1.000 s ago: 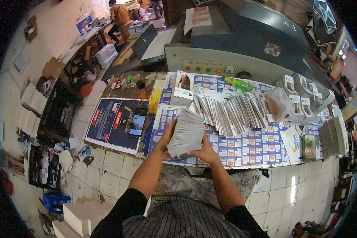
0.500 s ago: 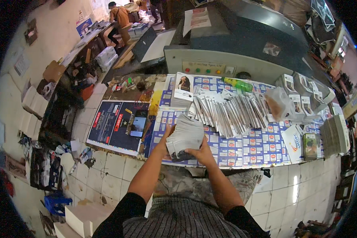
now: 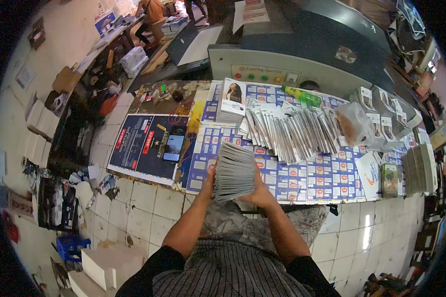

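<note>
A thick stack of thin folded leaflets (image 3: 234, 171) is gripped between my two hands at the table's near edge, its pale layered edges facing up. My left hand (image 3: 210, 184) presses on the stack's left side. From the right, my right hand (image 3: 260, 193) wraps its near corner, with some fingers hidden. Just beyond, a long fanned row of similar leaflets (image 3: 295, 133) lies across the table. A neat pile with a portrait cover (image 3: 232, 101) stands at the row's left end.
The table (image 3: 327, 185) is covered with blue printed sheets. A phone (image 3: 173, 147) rests on a dark poster at left. A green bottle (image 3: 302, 96), a clear plastic bag (image 3: 354, 123) and bundled stacks (image 3: 420, 168) sit toward the back and right. A large grey machine (image 3: 262, 62) stands behind.
The stack has tipped in my hands: earlier it was fanned with a dark printed part showing at the near end; now its layered edges face up, squarer. Both hands still hold it.
</note>
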Motion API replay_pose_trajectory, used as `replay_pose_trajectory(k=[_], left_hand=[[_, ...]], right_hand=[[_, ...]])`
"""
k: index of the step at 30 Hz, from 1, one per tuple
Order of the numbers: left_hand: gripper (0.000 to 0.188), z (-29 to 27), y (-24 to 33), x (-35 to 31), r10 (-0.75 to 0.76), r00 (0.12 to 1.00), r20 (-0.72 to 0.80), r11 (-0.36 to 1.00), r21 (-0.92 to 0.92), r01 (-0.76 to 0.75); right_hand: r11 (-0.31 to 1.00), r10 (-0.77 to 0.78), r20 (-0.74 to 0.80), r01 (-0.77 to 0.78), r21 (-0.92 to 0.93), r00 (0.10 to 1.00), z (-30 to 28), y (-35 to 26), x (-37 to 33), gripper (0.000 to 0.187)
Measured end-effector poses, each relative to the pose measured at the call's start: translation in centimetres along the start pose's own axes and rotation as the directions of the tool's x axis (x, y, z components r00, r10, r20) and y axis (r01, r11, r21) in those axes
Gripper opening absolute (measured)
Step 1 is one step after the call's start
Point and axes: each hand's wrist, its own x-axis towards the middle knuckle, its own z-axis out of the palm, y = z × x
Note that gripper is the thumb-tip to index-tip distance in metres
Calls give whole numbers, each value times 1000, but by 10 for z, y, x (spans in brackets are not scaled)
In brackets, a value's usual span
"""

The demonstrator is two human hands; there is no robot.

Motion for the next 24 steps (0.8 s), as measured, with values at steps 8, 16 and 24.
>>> replay_pose_trajectory(k=[8, 16, 24], left_hand=[[88, -39, -39, 1, -70, 995, 76, 997, -34, 73], [85, -37, -27, -19, -20, 995, 101, 999, 50, 15], [47, 26, 1, -11, 122, 992, 25, 953, 278, -124]], right_hand=[[981, -145, 0, 144, -130, 989, 6, 3, -7, 146], [979, -120, -72, 106, -173, 990, 11, 18, -5, 133], [969, -177, -284, 115, -220, 942, 5, -10, 0, 106]])
